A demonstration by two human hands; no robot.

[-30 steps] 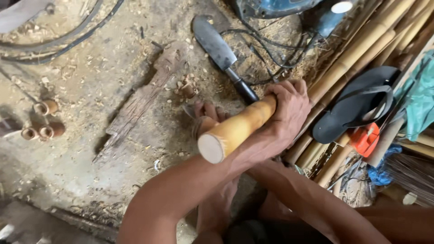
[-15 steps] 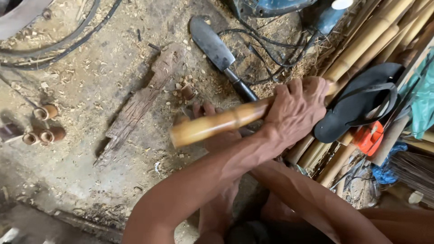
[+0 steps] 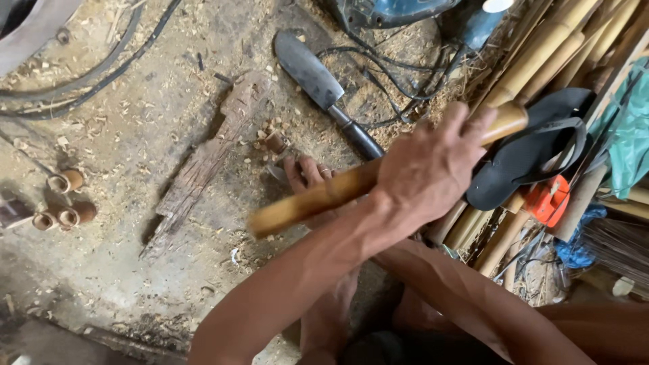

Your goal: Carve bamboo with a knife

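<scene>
- At the far left, three short cut bamboo rings (image 3: 62,206) lay on the dusty, chip-strewn floor (image 3: 135,122), with black cables (image 3: 101,74) curving across the upper left.
- Left of centre, a rough weathered plank (image 3: 203,162) ran diagonally on the floor.
- At centre, a bamboo stick (image 3: 307,203) slanted from lower left up to right, its lower end blurred.
- Toes of a bare foot (image 3: 304,172) showed just behind the stick.
- Above centre, a broad-bladed knife (image 3: 318,81) with a dark handle lay flat.
- Right of centre, one hand (image 3: 426,165) was wrapped tightly round the stick; which hand it was could not be told.
- No other hand was visible.
- At right, a black sandal (image 3: 527,155) rested on stacked bamboo poles (image 3: 541,54), beside a small orange tool (image 3: 551,199).
- A blue power tool (image 3: 405,10) sat at the top.
</scene>
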